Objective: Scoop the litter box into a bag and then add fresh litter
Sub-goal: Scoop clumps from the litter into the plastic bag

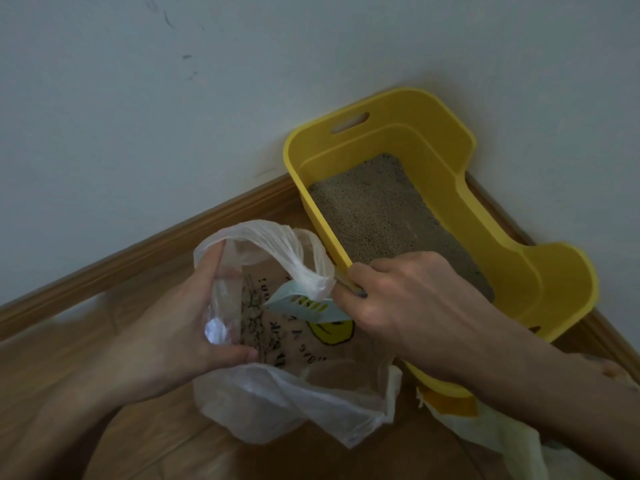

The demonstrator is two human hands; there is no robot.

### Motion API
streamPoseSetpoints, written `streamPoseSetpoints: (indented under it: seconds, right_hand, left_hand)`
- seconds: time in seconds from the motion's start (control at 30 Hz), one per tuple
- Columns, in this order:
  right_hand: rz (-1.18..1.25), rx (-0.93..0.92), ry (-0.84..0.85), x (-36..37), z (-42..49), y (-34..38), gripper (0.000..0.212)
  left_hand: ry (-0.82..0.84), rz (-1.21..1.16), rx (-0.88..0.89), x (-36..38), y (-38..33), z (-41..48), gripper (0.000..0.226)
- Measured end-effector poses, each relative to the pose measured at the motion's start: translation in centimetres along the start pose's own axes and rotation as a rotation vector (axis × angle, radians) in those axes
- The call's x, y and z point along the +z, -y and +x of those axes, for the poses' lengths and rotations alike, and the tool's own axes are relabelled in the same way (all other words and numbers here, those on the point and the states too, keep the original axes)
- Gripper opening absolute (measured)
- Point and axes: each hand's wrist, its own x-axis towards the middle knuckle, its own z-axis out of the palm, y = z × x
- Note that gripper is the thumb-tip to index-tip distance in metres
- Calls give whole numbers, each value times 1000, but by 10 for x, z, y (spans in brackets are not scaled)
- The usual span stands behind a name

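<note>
My left hand (180, 327) grips the plastic bag (277, 400) open on the floor — right hand (408, 299) curled round the scoop (304, 308), tipped inside it, beside the yellow litter box (540, 271).

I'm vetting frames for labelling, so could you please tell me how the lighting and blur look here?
Head view: dim, flat light, no hard shadows; the left hand and its forearm are motion-blurred; the right hand and scoop are slightly soft; a small glare spot sits on the plastic bag; the litter box looks sharpest.
</note>
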Motion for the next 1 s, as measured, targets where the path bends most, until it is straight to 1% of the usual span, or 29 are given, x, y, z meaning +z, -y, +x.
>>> streamPoseSetpoints:
  seconds: [0.07, 0.17, 0.23, 0.43, 0.47, 0.57, 0.67, 0.77, 0.83, 0.9, 1.0]
  right_hand:
    - [-14, 7, -41, 2, -2, 1, 29]
    - [-43, -2, -62, 6, -5, 1, 23]
    - [-24, 23, -89, 6, -9, -4, 18]
    - [51, 66, -79, 14, -20, -24, 20]
    - [98, 77, -73, 14, -22, -28, 21]
    - [348, 144, -43, 6, -30, -41, 32]
    - [582, 224, 33, -2, -45, -60, 26]
    - [753, 273, 157, -12, -61, -80, 28]
    - [879, 295, 197, -18, -74, -91, 31]
    - [928, 343, 116, -21, -87, -102, 35]
    - [868, 434, -15, -25, -101, -123, 33]
  left_hand:
    - [1, 3, 11, 0, 1, 1, 107]
    - [-3, 8, 11, 2, 5, 2, 109]
    - [-8, 7, 15, 3, 5, 3, 111]
    - [15, 3, 16, 3, 7, 4, 114]
    - [20, 6, 16, 3, 7, 4, 114]
    - [26, 19, 19, 2, 10, 5, 112]
    - [30, 47, 26, 2, 15, 7, 116]
    - [32, 72, 36, 4, 20, 9, 119]
    - [26, 69, 35, 6, 24, 10, 121]
    - [20, 65, 43, 8, 26, 10, 123]
    - [31, 74, 23, 9, 27, 12, 124]
